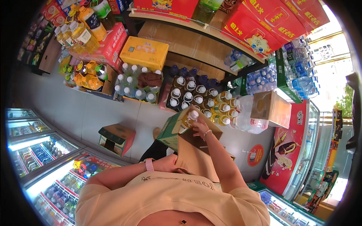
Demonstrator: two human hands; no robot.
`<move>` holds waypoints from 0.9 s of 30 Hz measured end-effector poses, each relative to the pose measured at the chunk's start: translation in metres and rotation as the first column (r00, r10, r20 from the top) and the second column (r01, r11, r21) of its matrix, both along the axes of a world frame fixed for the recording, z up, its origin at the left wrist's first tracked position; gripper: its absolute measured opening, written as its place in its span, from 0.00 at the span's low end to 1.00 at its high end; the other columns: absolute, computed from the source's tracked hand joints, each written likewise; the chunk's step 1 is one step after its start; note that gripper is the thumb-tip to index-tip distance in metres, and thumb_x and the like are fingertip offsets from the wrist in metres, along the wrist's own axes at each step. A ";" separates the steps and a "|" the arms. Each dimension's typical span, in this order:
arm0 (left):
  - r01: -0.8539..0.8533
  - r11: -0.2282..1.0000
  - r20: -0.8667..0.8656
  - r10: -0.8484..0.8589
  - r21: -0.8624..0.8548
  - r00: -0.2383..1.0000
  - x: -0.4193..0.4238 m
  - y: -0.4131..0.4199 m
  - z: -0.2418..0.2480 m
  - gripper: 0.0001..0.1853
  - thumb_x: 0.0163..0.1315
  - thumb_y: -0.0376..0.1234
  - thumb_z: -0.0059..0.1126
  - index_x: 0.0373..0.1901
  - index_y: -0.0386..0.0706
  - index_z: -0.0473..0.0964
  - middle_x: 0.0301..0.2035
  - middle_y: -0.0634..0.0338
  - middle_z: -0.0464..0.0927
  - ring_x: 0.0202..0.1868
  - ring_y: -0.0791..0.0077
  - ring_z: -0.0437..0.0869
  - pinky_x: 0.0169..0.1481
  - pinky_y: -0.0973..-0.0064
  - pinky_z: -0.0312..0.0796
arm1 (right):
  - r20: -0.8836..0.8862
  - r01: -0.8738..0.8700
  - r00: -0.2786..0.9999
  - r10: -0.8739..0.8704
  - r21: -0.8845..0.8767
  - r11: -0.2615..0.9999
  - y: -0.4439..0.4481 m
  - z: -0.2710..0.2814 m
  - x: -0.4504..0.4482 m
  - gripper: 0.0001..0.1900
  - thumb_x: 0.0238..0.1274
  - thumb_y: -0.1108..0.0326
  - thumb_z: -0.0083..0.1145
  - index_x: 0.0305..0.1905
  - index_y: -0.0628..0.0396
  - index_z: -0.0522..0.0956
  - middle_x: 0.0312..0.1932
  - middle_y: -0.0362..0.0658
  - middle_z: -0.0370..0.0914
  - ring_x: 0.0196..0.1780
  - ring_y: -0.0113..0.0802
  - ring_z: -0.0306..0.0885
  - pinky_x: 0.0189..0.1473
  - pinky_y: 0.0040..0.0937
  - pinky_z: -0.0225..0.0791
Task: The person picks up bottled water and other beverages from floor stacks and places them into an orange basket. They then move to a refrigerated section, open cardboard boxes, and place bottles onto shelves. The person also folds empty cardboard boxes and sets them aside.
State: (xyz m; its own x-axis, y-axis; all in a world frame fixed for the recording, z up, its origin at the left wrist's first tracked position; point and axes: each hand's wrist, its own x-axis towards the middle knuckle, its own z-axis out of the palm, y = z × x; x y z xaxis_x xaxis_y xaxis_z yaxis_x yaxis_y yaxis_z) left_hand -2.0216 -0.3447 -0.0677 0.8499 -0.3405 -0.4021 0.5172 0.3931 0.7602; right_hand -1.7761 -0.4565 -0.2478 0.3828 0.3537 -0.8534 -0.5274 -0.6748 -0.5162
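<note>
An opened cardboard carton [169,131], green on its outer side, is tilted in front of my body. My left hand [169,163] grips its near flap, close to my shirt. Inside the carton's far corner stands a clear plastic bottle [190,118] with a white cap and a handle. My right hand [201,128] reaches into the carton with its fingers against this bottle; whether they close round it is partly hidden. Just beyond the carton stand rows of dark bottles [188,96] with white caps, and bottles of yellow liquid [222,108] to their right.
A small carton [117,138] lies on the floor at left. Beyond are a crate of clear bottles [138,91], a yellow box [144,52] and wooden shelves [181,36]. Glass-fronted coolers [42,152] line the left; a red freezer [288,149] and a brown box [271,108] are at right.
</note>
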 end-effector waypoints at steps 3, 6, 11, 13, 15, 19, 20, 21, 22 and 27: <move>-0.049 0.997 -0.020 0.048 -0.061 0.999 -0.006 0.023 -0.003 0.11 0.63 0.30 0.61 0.45 0.33 0.78 0.38 0.63 0.84 0.38 0.85 0.80 0.42 0.81 0.74 | 0.192 -0.180 0.966 0.176 0.007 0.984 0.067 -0.010 -0.006 0.35 0.45 0.52 0.70 0.59 0.55 0.73 0.51 0.47 0.78 0.55 0.39 0.78 0.45 0.46 0.74; 0.037 0.993 -0.081 -0.027 0.116 0.996 -0.009 0.040 -0.003 0.13 0.62 0.30 0.62 0.45 0.32 0.78 0.40 0.61 0.84 0.40 0.85 0.79 0.45 0.80 0.73 | 0.419 -0.100 0.908 0.010 0.193 0.976 0.128 -0.034 -0.017 0.32 0.41 0.50 0.70 0.53 0.57 0.78 0.43 0.50 0.83 0.48 0.39 0.83 0.49 0.35 0.74; -0.178 0.984 0.000 0.178 0.020 0.984 -0.001 0.057 0.011 0.13 0.62 0.28 0.61 0.48 0.33 0.78 0.42 0.61 0.84 0.43 0.84 0.79 0.48 0.80 0.72 | 0.542 -0.035 0.806 0.239 -0.360 0.932 0.185 -0.043 -0.009 0.30 0.34 0.48 0.71 0.44 0.58 0.83 0.42 0.54 0.84 0.48 0.46 0.83 0.52 0.40 0.75; -0.219 0.976 -0.025 0.219 0.009 0.975 0.005 0.063 0.014 0.14 0.63 0.28 0.60 0.49 0.33 0.77 0.43 0.61 0.83 0.43 0.83 0.80 0.49 0.80 0.72 | 0.435 -0.227 0.824 0.363 -0.333 0.915 0.192 -0.034 -0.004 0.28 0.35 0.48 0.70 0.41 0.58 0.84 0.42 0.54 0.84 0.48 0.46 0.83 0.50 0.40 0.76; -0.251 0.967 -0.043 0.252 0.035 0.967 0.007 0.067 0.016 0.14 0.64 0.28 0.59 0.50 0.33 0.77 0.45 0.60 0.83 0.44 0.82 0.80 0.50 0.79 0.73 | 0.348 -0.492 0.747 0.566 -0.284 0.823 0.192 -0.022 -0.008 0.27 0.36 0.49 0.70 0.40 0.58 0.84 0.42 0.53 0.84 0.47 0.46 0.83 0.50 0.39 0.76; -0.427 0.899 -0.250 0.393 -0.095 0.885 0.015 0.060 0.015 0.17 0.64 0.25 0.58 0.54 0.33 0.74 0.49 0.58 0.81 0.49 0.81 0.80 0.54 0.79 0.73 | 0.474 -0.756 0.535 0.700 -0.101 0.646 0.166 0.009 -0.026 0.27 0.32 0.53 0.73 0.42 0.52 0.79 0.43 0.52 0.81 0.49 0.48 0.80 0.53 0.39 0.74; -0.468 0.883 -0.252 0.443 -0.042 0.860 0.021 0.055 0.013 0.16 0.64 0.25 0.56 0.53 0.33 0.74 0.48 0.57 0.81 0.47 0.79 0.81 0.52 0.78 0.74 | 0.513 -0.763 0.474 0.715 -0.167 0.625 0.161 0.019 -0.029 0.25 0.31 0.55 0.73 0.41 0.52 0.79 0.42 0.52 0.80 0.48 0.49 0.79 0.52 0.41 0.74; -0.509 0.861 -0.274 0.492 0.012 0.826 0.027 0.049 0.012 0.15 0.65 0.25 0.54 0.53 0.32 0.74 0.47 0.55 0.82 0.46 0.77 0.82 0.51 0.77 0.75 | 0.566 -0.792 0.432 0.702 -0.135 0.596 0.158 0.030 -0.022 0.24 0.32 0.56 0.72 0.41 0.51 0.79 0.41 0.51 0.80 0.48 0.48 0.79 0.51 0.41 0.74; -0.539 0.842 -0.290 0.525 0.039 0.800 0.033 0.046 0.009 0.15 0.65 0.24 0.52 0.53 0.32 0.74 0.45 0.54 0.83 0.45 0.75 0.84 0.50 0.77 0.77 | 0.586 -0.819 0.367 0.722 -0.166 0.550 0.151 0.044 -0.010 0.23 0.33 0.56 0.71 0.41 0.51 0.79 0.41 0.51 0.79 0.48 0.48 0.78 0.51 0.41 0.74; -0.709 0.706 -0.573 0.583 0.007 0.576 0.045 0.055 -0.003 0.16 0.68 0.30 0.43 0.49 0.28 0.75 0.39 0.45 0.83 0.38 0.64 0.87 0.46 0.71 0.80 | 0.679 -0.736 0.497 0.540 0.000 0.677 0.126 0.131 0.131 0.25 0.32 0.55 0.74 0.39 0.56 0.79 0.35 0.46 0.82 0.38 0.41 0.82 0.39 0.34 0.74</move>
State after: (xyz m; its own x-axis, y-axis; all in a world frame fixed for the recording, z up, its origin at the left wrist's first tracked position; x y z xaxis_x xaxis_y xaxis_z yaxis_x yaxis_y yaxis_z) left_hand -1.9769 -0.2897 -0.0706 0.5662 0.0937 -0.8189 0.3296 0.8849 0.3291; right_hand -1.6450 -0.3305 -0.1165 0.3222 0.8727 -0.3669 0.4715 -0.4840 -0.7372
